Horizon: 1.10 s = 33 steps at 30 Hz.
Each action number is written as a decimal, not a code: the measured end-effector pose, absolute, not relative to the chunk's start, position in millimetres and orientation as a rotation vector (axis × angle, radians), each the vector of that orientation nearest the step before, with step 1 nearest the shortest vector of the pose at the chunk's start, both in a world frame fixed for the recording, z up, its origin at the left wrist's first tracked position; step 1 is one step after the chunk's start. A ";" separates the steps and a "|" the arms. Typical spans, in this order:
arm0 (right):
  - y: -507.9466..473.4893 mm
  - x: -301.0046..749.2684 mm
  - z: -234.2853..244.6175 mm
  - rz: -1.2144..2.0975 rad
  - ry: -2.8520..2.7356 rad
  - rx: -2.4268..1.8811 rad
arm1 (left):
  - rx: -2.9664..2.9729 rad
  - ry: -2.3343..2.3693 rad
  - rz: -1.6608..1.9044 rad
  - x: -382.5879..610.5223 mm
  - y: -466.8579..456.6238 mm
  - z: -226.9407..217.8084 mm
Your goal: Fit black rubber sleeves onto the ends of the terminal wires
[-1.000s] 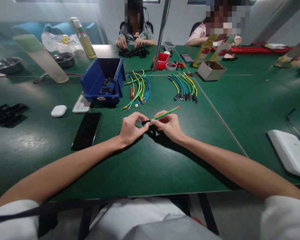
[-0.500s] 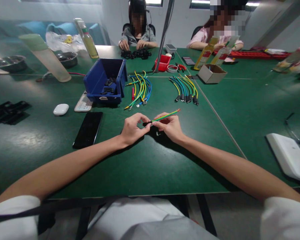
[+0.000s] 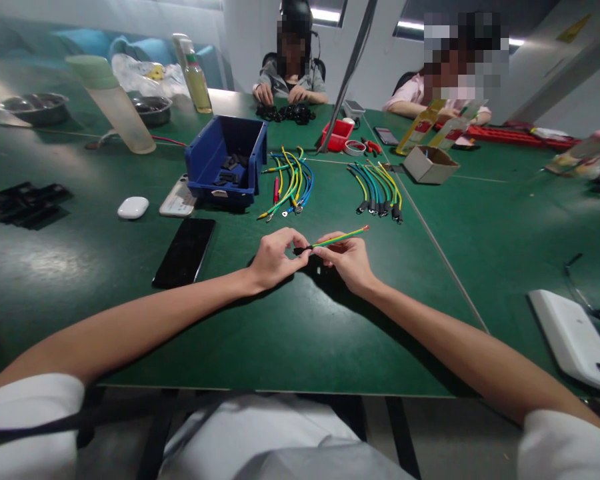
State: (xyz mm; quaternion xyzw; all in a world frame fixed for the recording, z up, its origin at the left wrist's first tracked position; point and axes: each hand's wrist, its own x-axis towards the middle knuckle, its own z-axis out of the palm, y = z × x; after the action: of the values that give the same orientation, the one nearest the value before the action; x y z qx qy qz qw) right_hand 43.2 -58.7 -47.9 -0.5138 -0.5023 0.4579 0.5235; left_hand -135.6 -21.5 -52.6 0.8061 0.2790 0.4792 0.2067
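Note:
A short green-and-yellow wire [image 3: 344,236] is held between my two hands over the green table. My left hand [image 3: 278,260] pinches the black sleeve [image 3: 301,251] at the wire's left end. Thumb and fingers of my right hand [image 3: 353,264] are closed on the wire just beside that sleeve; its reddish tip points up to the right. Beyond my hands lies a loose bunch of yellow, green and blue wires [image 3: 294,181] with metal lugs. Right of it, a neater row of wires [image 3: 379,188] has black sleeves on the near ends.
A blue bin [image 3: 221,193] holding small black pieces stands ahead on the left, near a black phone [image 3: 185,252] and a white case [image 3: 133,207]. A small cardboard box [image 3: 430,167] and a white power bank [image 3: 573,337] are on the right. Two people sit across the table.
The view has shifted slightly, so the scene sits a little further right. Both hands keep their hold on the wire and sleeve, with hardly any visible movement.

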 end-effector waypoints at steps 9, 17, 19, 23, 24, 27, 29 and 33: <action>-64.7 36.7 -48.8 1.082 -1.124 -1.254 | 2.262 0.744 1.322 -137.7 -21.6 -51.9; -64.7 37.0 -48.2 1.081 -1.158 -1.262 | 2.291 0.704 1.310 -138.6 -21.3 -52.0; -64.6 37.4 -48.4 1.090 -1.157 -1.258 | 2.295 0.691 1.314 -138.8 -21.6 -51.8; -64.8 37.6 -48.5 1.105 -1.140 -1.250 | 2.298 0.681 1.319 -139.2 -22.0 -51.2; -64.9 37.5 -48.5 1.109 -1.134 -1.246 | 2.299 0.675 1.317 -139.3 -21.9 -51.1; -65.4 37.1 -48.8 1.122 -1.115 -1.238 | 2.300 0.656 1.307 -139.5 -21.3 -51.2; -66.0 36.8 -48.9 1.126 -1.107 -1.239 | 2.299 0.656 1.296 -139.5 -20.6 -51.6; -66.8 36.1 -49.5 1.104 -1.101 -1.238 | 2.283 0.656 1.293 -138.9 -19.5 -52.9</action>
State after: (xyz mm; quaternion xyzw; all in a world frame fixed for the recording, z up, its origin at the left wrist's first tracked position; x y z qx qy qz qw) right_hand 36.1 -66.8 -49.5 -0.5219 -0.4638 0.4651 0.5443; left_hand -138.9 -19.5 -52.9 0.8240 0.2370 0.4667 0.2168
